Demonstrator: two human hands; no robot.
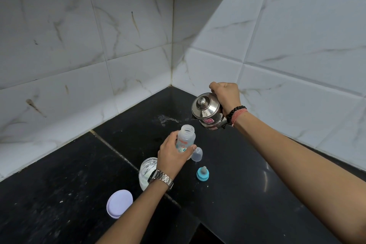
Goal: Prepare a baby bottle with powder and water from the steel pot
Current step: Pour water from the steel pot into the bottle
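Above a black bench, near its back corner, the left hand (174, 154) wraps its fingers (189, 149) around an open baby bottle (185, 138), thumb across the front. The right hand (224, 94) grips a lidded steel pot (208, 111), fingers curled closed over its far side, tilted with the spout just above and beside the bottle's mouth.

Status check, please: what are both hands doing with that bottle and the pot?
Left hand grips open baby bottle. Right hand holds steel pot tilted, spout beside bottle mouth. No stream visible. Path clear.
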